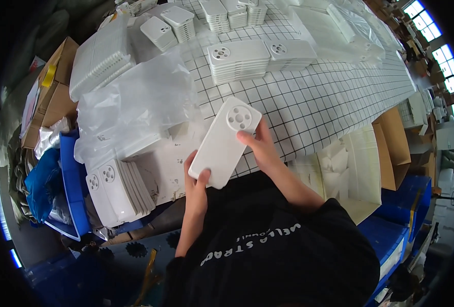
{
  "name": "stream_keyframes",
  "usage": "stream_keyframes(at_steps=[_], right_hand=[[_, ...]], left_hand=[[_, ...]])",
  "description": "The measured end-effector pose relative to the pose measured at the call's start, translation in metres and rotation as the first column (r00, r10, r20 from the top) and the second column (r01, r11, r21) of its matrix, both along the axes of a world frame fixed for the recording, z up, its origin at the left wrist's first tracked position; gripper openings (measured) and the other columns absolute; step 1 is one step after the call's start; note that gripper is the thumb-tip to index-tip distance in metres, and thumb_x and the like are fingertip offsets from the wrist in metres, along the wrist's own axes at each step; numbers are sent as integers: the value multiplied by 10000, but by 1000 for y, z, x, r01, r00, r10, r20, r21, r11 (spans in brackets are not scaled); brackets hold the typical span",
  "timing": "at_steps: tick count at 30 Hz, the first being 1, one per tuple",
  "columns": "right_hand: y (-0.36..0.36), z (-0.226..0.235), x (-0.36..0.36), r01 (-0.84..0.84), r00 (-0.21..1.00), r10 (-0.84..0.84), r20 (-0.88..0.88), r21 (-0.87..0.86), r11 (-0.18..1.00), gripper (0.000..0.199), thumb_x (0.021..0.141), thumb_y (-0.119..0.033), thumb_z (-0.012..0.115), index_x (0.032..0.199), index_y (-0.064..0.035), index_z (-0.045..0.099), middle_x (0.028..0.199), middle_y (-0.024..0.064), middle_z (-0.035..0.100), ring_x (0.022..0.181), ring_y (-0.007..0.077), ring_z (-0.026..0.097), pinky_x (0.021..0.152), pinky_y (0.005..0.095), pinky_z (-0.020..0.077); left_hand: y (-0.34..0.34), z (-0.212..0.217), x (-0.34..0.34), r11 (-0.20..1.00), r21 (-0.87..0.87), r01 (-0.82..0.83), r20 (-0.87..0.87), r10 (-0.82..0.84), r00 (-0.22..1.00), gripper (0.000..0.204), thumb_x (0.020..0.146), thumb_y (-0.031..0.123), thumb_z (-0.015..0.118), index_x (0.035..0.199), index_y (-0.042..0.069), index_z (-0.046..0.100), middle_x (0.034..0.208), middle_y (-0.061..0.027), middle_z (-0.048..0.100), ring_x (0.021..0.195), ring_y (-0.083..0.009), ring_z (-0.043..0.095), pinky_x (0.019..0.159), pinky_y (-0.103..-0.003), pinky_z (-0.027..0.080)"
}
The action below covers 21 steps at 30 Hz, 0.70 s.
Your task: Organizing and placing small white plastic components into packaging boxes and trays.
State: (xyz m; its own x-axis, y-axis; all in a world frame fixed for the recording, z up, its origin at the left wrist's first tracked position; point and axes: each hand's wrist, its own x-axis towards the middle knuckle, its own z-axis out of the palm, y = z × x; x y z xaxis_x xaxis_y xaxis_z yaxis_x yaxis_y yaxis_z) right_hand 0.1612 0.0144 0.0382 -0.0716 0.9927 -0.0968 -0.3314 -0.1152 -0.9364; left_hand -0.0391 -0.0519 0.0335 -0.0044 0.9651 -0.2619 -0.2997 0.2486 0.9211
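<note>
White phone case (217,153): underside turned away, hidden. Left hand (196,190): fingers partly concealed by the case; what they touch beneath cannot be told. Right hand (264,148): fingers partly out of sight behind the case's edge. Case stacks (215,16), far side of table: upper parts cut by the top edge. Plastic bag (140,92), cloudy: covers white items, kind indistinct. Blue bin (75,184): interior partly covered by a blue bag (42,179). Pale carton (362,163): white contents (334,158) unidentifiable. Black T-shirt (283,250): cut by the lower edge. Background goods (424,64), right: small, blurred.
</note>
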Motion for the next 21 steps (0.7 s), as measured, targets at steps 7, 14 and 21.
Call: stream_keyframes(at_steps=[7, 14, 21], right_hand=[[65, -34, 77, 328, 868, -324, 376, 55, 943, 806, 831, -246, 814, 1466, -47, 359, 1421, 159, 483, 1349, 267, 470, 1108, 431, 403], [96, 1, 119, -195, 683, -302, 665, 565, 802, 823, 757, -137, 858, 1456, -62, 429, 1478, 107, 488, 1392, 280, 446, 1182, 406, 336], [119, 13, 133, -333, 766, 92, 636, 271, 903, 919, 610, -61, 931, 1416, -93, 490, 1483, 69, 486, 1408, 220, 434, 1178, 386, 353]], left_hand=[[159, -5, 53, 977, -68, 203, -299, -214, 930, 602, 998, 411, 548, 1439, 16, 434, 1395, -137, 520, 1222, -228, 513, 1044, -378, 409], [158, -28, 48, 930, 362, 64, -598, 178, 782, 540, 941, 278, 689, 1330, -38, 488, 1364, -213, 535, 1279, -337, 508, 1063, -436, 408], [125, 23, 56, 629, 671, 392, -689, 335, 642, 538, 791, 156, 801, 1270, 44, 584, 1412, -201, 493, 1306, -422, 475, 1099, -523, 367]])
